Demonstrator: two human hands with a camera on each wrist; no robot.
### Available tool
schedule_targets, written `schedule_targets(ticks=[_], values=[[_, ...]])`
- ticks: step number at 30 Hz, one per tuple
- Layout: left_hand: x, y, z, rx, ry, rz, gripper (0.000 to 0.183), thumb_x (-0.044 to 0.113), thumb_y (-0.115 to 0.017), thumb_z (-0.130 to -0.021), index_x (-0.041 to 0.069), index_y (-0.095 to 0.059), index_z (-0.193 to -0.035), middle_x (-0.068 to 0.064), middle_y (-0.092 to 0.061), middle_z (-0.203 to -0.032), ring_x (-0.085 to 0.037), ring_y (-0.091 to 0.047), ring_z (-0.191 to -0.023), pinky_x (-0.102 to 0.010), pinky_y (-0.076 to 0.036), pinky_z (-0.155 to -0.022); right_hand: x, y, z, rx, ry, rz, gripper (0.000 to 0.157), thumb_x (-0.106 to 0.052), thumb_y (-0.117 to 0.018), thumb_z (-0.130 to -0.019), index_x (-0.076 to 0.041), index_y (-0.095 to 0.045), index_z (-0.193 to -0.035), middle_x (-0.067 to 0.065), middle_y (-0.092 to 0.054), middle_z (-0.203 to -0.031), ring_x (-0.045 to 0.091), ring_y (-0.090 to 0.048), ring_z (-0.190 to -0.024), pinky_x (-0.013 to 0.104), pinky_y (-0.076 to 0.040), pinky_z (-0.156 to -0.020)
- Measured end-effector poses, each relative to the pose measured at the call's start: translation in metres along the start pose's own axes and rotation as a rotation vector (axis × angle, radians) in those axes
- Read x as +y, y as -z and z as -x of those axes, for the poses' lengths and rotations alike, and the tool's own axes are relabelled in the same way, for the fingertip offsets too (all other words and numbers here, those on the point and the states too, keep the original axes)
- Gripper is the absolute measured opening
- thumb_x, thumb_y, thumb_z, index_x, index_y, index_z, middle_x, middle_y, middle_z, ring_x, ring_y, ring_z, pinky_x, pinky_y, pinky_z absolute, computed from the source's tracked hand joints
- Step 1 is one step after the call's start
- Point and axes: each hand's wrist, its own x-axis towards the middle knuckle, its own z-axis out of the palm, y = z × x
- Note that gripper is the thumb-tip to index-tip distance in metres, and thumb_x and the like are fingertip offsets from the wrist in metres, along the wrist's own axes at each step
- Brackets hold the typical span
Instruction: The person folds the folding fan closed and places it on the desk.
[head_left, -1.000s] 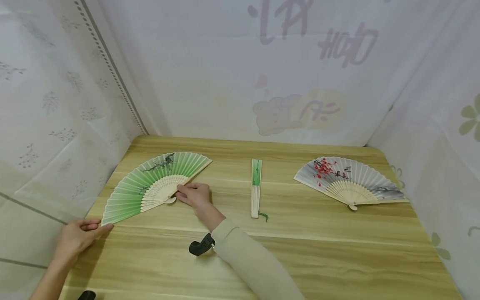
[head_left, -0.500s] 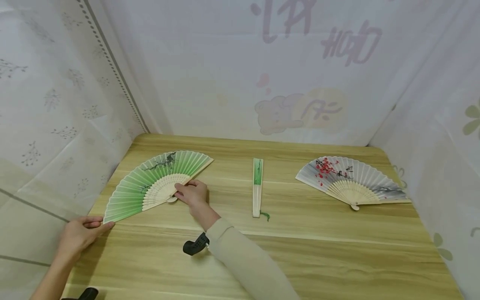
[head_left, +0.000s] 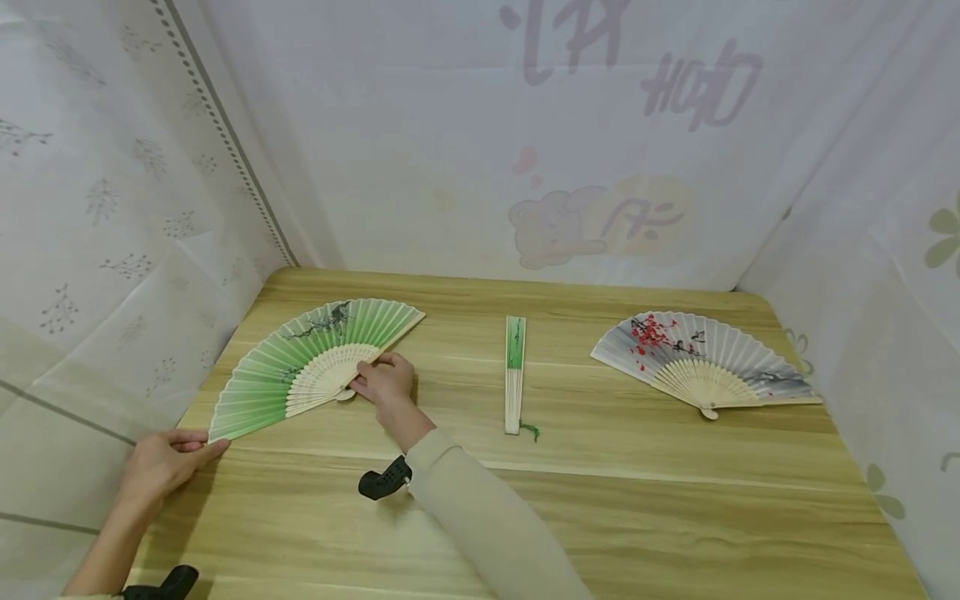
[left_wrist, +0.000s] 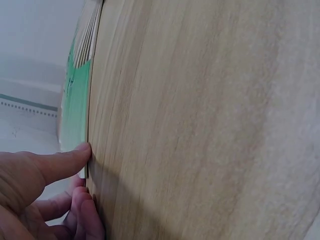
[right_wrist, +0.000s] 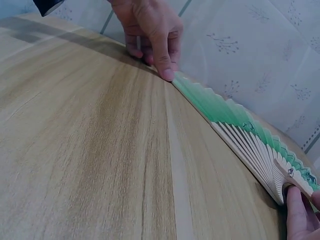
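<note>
A green folding fan [head_left: 255,387] with pale wooden ribs lies spread on the left side of the table. My left hand [head_left: 159,468] pinches its outer left corner; in the left wrist view the thumb [left_wrist: 75,160] lies on the fan's edge, other fingers below. Near the pivot, my right hand [head_left: 387,388] holds the fan's right-hand outer rib between thumb and fingers. The right wrist view shows the fan [right_wrist: 232,117] stretched between both hands, its ribs fanned out. Part of the right hand [right_wrist: 300,217] falls outside that view.
A folded green fan [head_left: 514,375] with a green tassel [head_left: 531,431] lies mid-table. To the right is a spread grey-and-white fan [head_left: 701,367] with red blossoms. Patterned cloth [head_left: 420,167] surrounds the wooden table [head_left: 675,517]. Black wrist devices [head_left: 384,482] sit at both wrists.
The right hand's thumb has shifted slightly along the rib by the pivot. The spread green fan has moved very little, and the left hand keeps its corner.
</note>
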Motion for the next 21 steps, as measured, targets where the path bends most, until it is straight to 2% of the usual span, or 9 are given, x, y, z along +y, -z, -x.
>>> schedule_targets(ticks=[4,9,17,21], values=[[-0.004,0.001,-0.003,-0.020,-0.014,0.012,0.056,0.038,-0.077,-0.093,-0.015,-0.067,-0.109,-0.007,-0.067,-0.089,-0.014,-0.052,-0.077,-0.023,-0.043,-0.060,-0.001,0.003,-0.001,-0.012,-0.019,-0.006,0.016,0.014,-0.070,-0.090,0.005,-0.061,-0.100,0.022,-0.066,-0.085,0.036,-0.071,-0.077,0.045,-0.060,-0.075],[-0.008,0.000,0.000,-0.009,-0.072,0.003,0.044,0.034,-0.078,-0.092,-0.009,-0.070,-0.098,-0.008,-0.069,-0.088,-0.005,-0.052,-0.074,-0.018,-0.041,-0.061,0.000,0.006,-0.001,-0.025,-0.029,0.014,0.011,0.011,-0.067,-0.093,0.003,-0.060,-0.095,0.022,-0.064,-0.084,0.035,-0.071,-0.076,0.044,-0.061,-0.073],[-0.005,0.001,0.006,-0.001,-0.161,-0.019,0.035,0.031,-0.076,-0.095,-0.004,-0.070,-0.096,-0.006,-0.064,-0.087,-0.011,-0.048,-0.074,-0.021,-0.038,-0.061,-0.009,0.015,-0.001,-0.073,-0.020,0.001,0.010,0.011,-0.066,-0.093,0.004,-0.059,-0.093,0.024,-0.064,-0.085,0.040,-0.072,-0.079,0.043,-0.061,-0.073],[0.000,0.001,0.006,-0.001,-0.232,0.057,0.027,0.021,-0.074,-0.097,-0.005,-0.067,-0.098,-0.013,-0.067,-0.093,-0.004,-0.054,-0.073,-0.022,-0.045,-0.058,-0.023,0.025,-0.005,-0.131,-0.021,-0.033,0.010,0.010,-0.066,-0.094,0.004,-0.059,-0.098,0.025,-0.063,-0.092,0.039,-0.071,-0.082,0.043,-0.060,-0.074]])
